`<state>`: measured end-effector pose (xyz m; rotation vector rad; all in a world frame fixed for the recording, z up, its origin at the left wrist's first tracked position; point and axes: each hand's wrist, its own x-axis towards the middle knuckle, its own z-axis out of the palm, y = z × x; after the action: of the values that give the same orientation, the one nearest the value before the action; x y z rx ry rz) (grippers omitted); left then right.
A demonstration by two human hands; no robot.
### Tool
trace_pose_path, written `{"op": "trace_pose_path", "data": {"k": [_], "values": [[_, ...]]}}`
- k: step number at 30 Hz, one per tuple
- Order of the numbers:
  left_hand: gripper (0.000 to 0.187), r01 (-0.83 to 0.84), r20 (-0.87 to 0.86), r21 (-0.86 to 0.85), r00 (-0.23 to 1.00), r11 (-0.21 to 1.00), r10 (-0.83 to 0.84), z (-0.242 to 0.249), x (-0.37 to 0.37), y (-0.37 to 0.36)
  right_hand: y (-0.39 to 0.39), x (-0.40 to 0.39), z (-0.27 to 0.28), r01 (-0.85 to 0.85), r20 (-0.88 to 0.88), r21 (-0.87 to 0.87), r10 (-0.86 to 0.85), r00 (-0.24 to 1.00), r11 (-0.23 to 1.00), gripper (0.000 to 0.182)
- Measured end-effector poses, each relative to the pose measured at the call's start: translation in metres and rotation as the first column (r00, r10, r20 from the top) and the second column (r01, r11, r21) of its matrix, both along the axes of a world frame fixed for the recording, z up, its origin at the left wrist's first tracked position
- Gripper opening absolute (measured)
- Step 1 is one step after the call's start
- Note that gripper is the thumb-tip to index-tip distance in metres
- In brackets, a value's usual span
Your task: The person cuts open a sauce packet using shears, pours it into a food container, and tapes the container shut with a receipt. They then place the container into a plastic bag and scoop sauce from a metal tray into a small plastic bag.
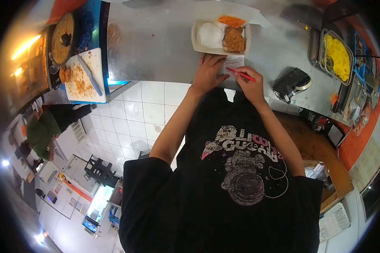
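Observation:
My right hand (252,82) grips a red pen (245,76), its tip down at a small printed paper slip (235,61) on the steel counter. Flat beside the slip lies my left hand (209,72), fingers stretched out and fingertips near the front of an open takeaway box (193,39). Inside the box are a white mound that looks like rice (210,35), a browned fried piece (234,40) and an orange-red portion (231,21). The box's lid is folded back on the far side. Which words the slip carries is too small to read.
A black tape dispenser (292,84) stands to the right. Beyond it sits a tray of yellow food (337,57). On the left, a knife (90,76) lies on a crumb-covered white cutting board (74,90). Another person in green (42,130) stands further left.

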<state>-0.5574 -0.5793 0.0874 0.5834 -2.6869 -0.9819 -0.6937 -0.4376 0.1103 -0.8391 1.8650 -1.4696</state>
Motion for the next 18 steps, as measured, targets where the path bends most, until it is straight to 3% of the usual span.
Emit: {"op": "trace_pose_path", "data": {"k": [3,5,9,15,17,18], "values": [[0.06,-0.004,0.002,-0.004,1.0,1.0,0.004,-0.002,0.0,0.0,0.002,-0.003,0.004,0.016,-0.051,0.065,-0.013,0.999,0.998,0.01],[0.059,-0.008,0.004,-0.001,1.0,1.0,0.008,-0.002,0.0,0.0,0.003,-0.005,0.005,-0.073,-0.046,0.057,0.076,0.996,0.996,0.01],[0.059,-0.01,-0.017,-0.013,1.0,1.0,0.009,-0.003,-0.001,0.0,0.007,-0.004,0.004,-0.019,-0.087,0.016,0.02,0.996,1.0,0.01],[0.059,-0.013,-0.019,-0.002,1.0,1.0,0.013,0.001,-0.001,-0.001,0.011,-0.01,0.003,-0.059,-0.02,0.094,0.061,0.998,0.994,0.01],[0.058,-0.003,-0.021,-0.005,1.0,1.0,0.003,0.002,-0.002,-0.001,0.014,-0.009,0.003,-0.094,0.172,0.091,0.078,0.982,0.991,0.011],[0.058,0.001,-0.012,-0.008,1.0,1.0,-0.001,0.002,-0.002,-0.001,0.015,-0.01,0.004,-0.094,0.169,0.093,0.077,0.983,0.991,0.011]]}}
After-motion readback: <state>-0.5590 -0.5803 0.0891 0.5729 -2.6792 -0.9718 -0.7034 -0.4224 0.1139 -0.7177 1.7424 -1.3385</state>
